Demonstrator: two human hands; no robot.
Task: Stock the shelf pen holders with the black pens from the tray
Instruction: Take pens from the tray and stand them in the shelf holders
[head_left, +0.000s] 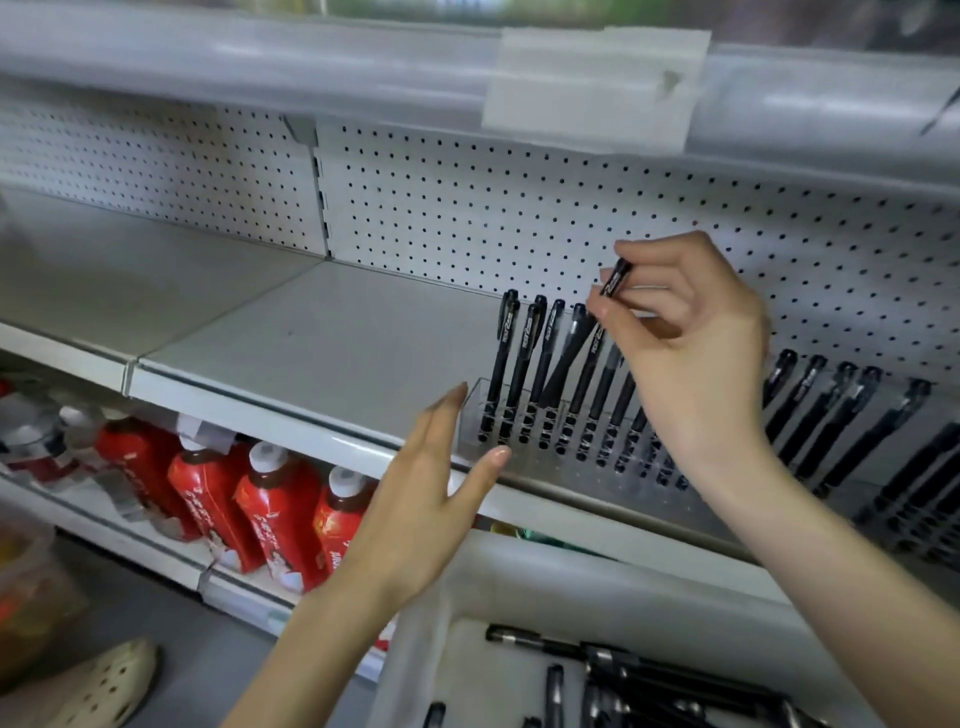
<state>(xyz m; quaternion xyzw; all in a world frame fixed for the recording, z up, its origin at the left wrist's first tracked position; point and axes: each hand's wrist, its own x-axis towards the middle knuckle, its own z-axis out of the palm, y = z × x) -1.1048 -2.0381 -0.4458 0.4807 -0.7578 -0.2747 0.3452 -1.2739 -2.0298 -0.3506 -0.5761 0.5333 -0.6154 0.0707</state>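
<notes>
My right hand (691, 332) pinches a black pen (616, 278) high up, probably to steer it into the clear pen holder (471, 410), while my left hand (431, 499) hovers spread alongside.

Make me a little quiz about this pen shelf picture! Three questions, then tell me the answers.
1. True or false: the left hand is holding something.
2. What stands under the shelf? A) red bottles B) books C) apples
3. Fill in: the right hand pinches a black ____.

Key: 1 false, it is open and holds nothing. 2 A. 3 pen.
</notes>
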